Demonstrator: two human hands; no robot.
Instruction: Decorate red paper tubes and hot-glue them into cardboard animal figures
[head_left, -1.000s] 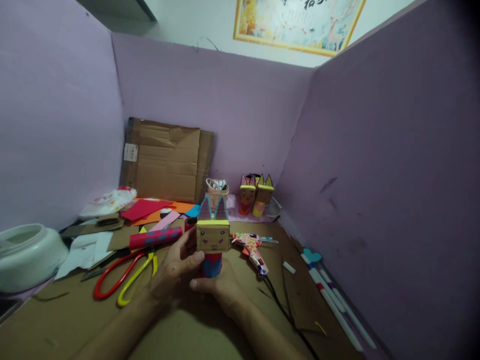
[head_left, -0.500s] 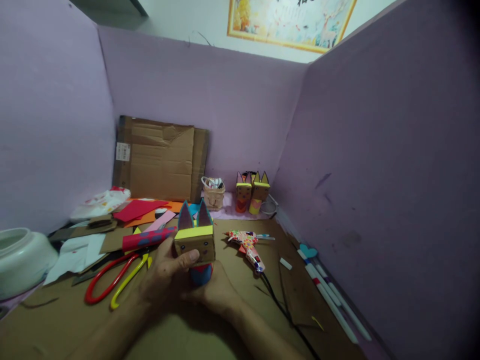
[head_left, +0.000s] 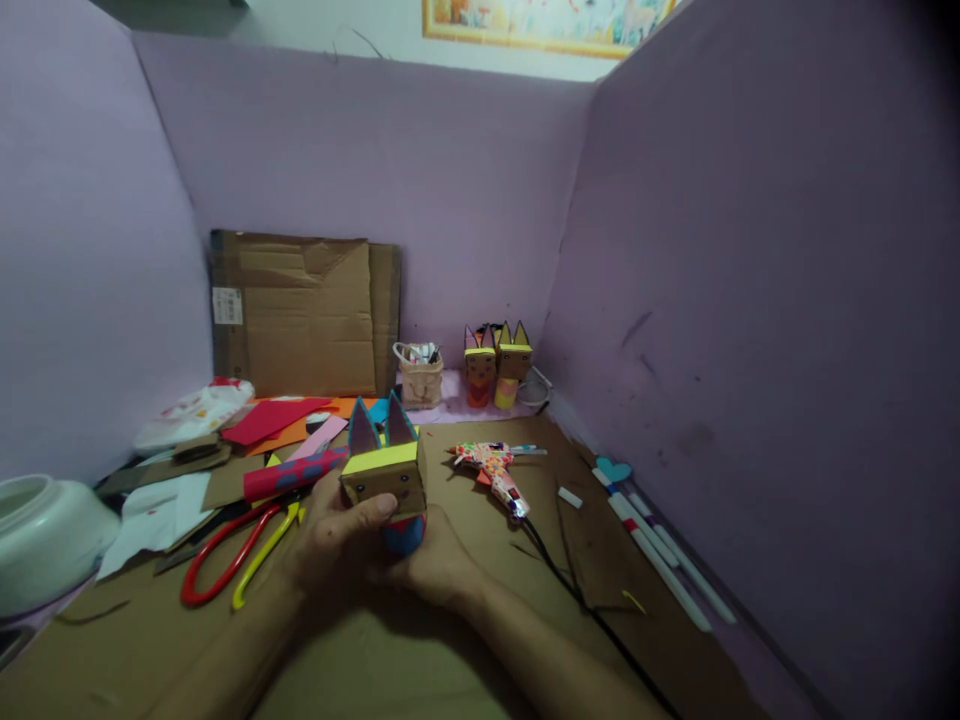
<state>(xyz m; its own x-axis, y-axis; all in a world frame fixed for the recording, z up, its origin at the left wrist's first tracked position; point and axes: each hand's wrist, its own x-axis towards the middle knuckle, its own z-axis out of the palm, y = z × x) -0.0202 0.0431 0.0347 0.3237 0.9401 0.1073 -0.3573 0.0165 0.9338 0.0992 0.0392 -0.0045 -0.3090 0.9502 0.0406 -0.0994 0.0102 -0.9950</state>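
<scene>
A cardboard animal figure with pointed ears, a yellow band and a drawn face is held up in front of me. My left hand grips its boxy head from the left, with the thumb across the lower face. Around the blue and red body below, my right hand is closed; some of its fingers are hidden behind the figure. Just left of my left hand lie scissors with one red and one yellow handle. A red paper roll with blue spots lies behind that hand.
Right of the figure lies a patterned glue gun with a black cord. Markers and a blue heart line the right wall. Two similar figures stand behind, near a small basket. A white pot is at left.
The figure has tilted slightly to the left, still in both hands. My view has dipped and shifted a little; the things on the table have stayed put.
</scene>
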